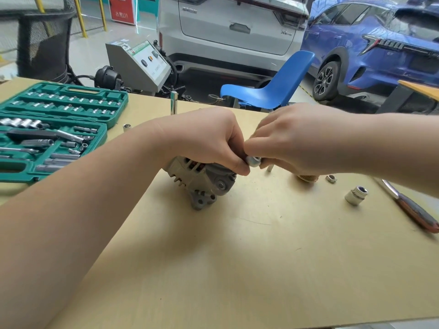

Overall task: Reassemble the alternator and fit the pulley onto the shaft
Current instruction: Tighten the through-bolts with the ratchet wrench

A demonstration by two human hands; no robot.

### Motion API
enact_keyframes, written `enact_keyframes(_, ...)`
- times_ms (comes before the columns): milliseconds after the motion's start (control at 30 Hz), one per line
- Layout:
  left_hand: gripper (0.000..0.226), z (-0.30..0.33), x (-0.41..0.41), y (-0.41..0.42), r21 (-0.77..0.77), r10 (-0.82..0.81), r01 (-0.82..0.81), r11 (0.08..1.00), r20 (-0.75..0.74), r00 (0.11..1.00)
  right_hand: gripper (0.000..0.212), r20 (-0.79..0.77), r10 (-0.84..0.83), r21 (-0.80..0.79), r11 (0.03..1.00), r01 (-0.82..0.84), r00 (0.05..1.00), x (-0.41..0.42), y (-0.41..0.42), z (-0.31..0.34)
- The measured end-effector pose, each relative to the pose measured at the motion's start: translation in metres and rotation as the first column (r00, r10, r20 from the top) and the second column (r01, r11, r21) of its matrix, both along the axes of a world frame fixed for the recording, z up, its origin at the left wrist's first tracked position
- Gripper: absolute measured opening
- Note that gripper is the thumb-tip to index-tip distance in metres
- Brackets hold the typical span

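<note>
Left hand (209, 141) grips alternator (202, 184), mid-table; right hand (292, 141) pinches small silver socket-like part (253, 161) at its top. Judged: fastening housing. Pulley (306, 178) waits beside; next, seat it squarely on the shaft

white car (232, 27), blue car (380, 51), blue chair (273, 89), perhaps a garage floor.

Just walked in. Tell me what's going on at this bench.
A person is working on an alternator lying on the wooden table. The left hand grips its top, while the right hand pinches a small silver part at the alternator's end. The ribbed pulley lies on the table, not yet fitted, with a nut and a socket nearby. A green socket set lies open.
</note>
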State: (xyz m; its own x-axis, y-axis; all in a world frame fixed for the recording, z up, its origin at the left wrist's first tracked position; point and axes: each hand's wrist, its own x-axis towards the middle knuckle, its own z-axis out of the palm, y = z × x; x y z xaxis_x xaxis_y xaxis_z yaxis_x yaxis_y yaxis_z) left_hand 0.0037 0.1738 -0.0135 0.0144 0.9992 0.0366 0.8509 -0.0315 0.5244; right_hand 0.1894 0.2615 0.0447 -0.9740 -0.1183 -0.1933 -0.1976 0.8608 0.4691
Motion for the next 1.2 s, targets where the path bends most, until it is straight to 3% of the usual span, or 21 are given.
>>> enact_keyframes(67, 0.007, -0.001, -0.002, -0.002, 0.008, 0.008, -0.009, 1.0, 0.012, 1.0, 0.015, -0.042, -0.107, -0.056, 0.993, 0.105, 0.993, -0.001, 0.0, -0.002)
enact_keyframes(133, 0.009, -0.002, -0.003, -0.003, 0.034, 0.022, -0.023, 0.999, 0.032, 0.999, 0.027, -0.1, -0.375, -0.277, 0.9, 0.336, 0.922, 0.002, -0.004, -0.01)
enact_keyframes(233, 0.011, -0.002, -0.001, -0.001, 0.046, 0.019, -0.021, 0.999, 0.05, 0.999, 0.039, 0.059, -0.743, -0.694, 0.449, 0.562, 0.667, -0.001, -0.014, -0.017)
enact_keyframes(267, 0.011, -0.002, 0.0, 0.0, 0.039, 0.021, -0.023, 0.999, 0.049, 0.999, 0.04, 0.146, -0.791, -0.757, 0.297, 0.582, 0.594, -0.003, -0.018, -0.018)
enact_keyframes(300, 0.011, -0.002, 0.0, 0.001, 0.03, 0.023, -0.025, 0.999, 0.045, 0.999, 0.039, 0.194, -0.809, -0.771, 0.224, 0.596, 0.555, -0.005, -0.02, -0.018)
enact_keyframes(333, 0.01, -0.001, 0.0, 0.002, 0.024, 0.022, -0.023, 0.999, 0.042, 0.999, 0.038, 0.179, -0.811, -0.754, 0.251, 0.607, 0.557, -0.006, -0.02, -0.017)
enact_keyframes(400, 0.009, -0.001, 0.0, 0.002, 0.019, 0.02, -0.021, 1.0, 0.043, 0.999, 0.033, 0.021, -0.742, -0.618, 0.518, 0.592, 0.67, -0.004, -0.017, -0.015)
enact_keyframes(467, 0.007, 0.0, -0.001, 0.001, 0.015, 0.016, -0.017, 1.0, 0.05, 0.999, 0.026, -0.095, -0.532, -0.391, 0.797, 0.461, 0.841, 0.003, -0.012, -0.014)
enact_keyframes(533, 0.007, 0.0, -0.001, 0.0, 0.006, 0.006, -0.006, 1.0, 0.056, 0.998, 0.012, -0.08, -0.221, -0.118, 0.97, 0.211, 0.972, 0.006, -0.007, -0.012)
enact_keyframes(600, 0.009, 0.001, -0.001, 0.0, -0.004, 0.005, -0.004, 1.0, 0.055, 0.998, 0.016, -0.011, 0.019, 0.016, 1.0, -0.019, 1.0, 0.005, 0.0, -0.01)
enact_keyframes(633, 0.008, 0.001, -0.001, -0.001, -0.009, 0.007, -0.006, 1.0, 0.054, 0.999, 0.012, -0.002, 0.035, 0.028, 0.999, -0.035, 0.999, 0.004, 0.001, -0.009)
enact_keyframes(733, 0.007, 0.0, -0.002, -0.001, -0.002, 0.008, -0.008, 1.0, 0.05, 0.999, 0.02, -0.083, -0.208, -0.093, 0.975, 0.2, 0.975, 0.004, -0.002, -0.01)
enact_keyframes(800, 0.009, 0.0, -0.001, 0.0, 0.021, 0.013, -0.014, 1.0, 0.039, 0.999, 0.037, -0.072, -0.538, -0.383, 0.793, 0.474, 0.84, 0.002, -0.012, -0.015)
enact_keyframes(867, 0.012, 0.0, 0.0, 0.0, 0.027, 0.01, -0.011, 1.0, 0.027, 1.0, 0.04, 0.115, -0.771, -0.696, 0.387, 0.604, 0.626, -0.003, -0.021, -0.016)
enact_keyframes(900, 0.014, 0.0, 0.0, 0.0, 0.023, 0.005, -0.005, 1.0, 0.023, 1.0, 0.039, 0.217, -0.812, -0.754, 0.214, 0.621, 0.542, -0.006, -0.026, -0.015)
enact_keyframes(933, 0.015, 0.0, 0.0, 0.001, 0.02, -0.003, 0.003, 1.0, 0.019, 1.0, 0.038, 0.252, -0.821, -0.757, 0.162, 0.633, 0.512, -0.007, -0.029, -0.014)
enact_keyframes(967, 0.016, 0.0, 0.0, 0.0, 0.02, -0.012, 0.011, 1.0, 0.014, 1.0, 0.036, 0.203, -0.819, -0.72, 0.247, 0.648, 0.537, -0.007, -0.028, -0.014)
enact_keyframes(1033, 0.011, 0.0, -0.001, 0.0, 0.024, -0.019, 0.019, 1.0, 0.001, 1.0, 0.033, -0.013, -0.705, -0.523, 0.609, 0.596, 0.709, -0.002, -0.023, -0.014)
enact_keyframes(1100, 0.007, 0.0, -0.002, 0.0, 0.014, -0.014, 0.014, 1.0, -0.007, 1.0, 0.029, -0.104, -0.396, -0.212, 0.905, 0.369, 0.912, 0.005, -0.018, -0.016)
enact_keyframes(1133, 0.009, 0.001, -0.002, 0.0, 0.004, -0.015, 0.015, 1.0, -0.01, 1.0, 0.024, -0.084, -0.217, -0.083, 0.974, 0.21, 0.973, 0.007, -0.013, -0.017)
enact_keyframes(1200, 0.012, 0.001, -0.002, 0.001, -0.009, -0.016, 0.016, 1.0, -0.013, 1.0, 0.017, -0.024, -0.018, 0.042, 0.999, 0.019, 1.0, 0.007, -0.004, -0.016)
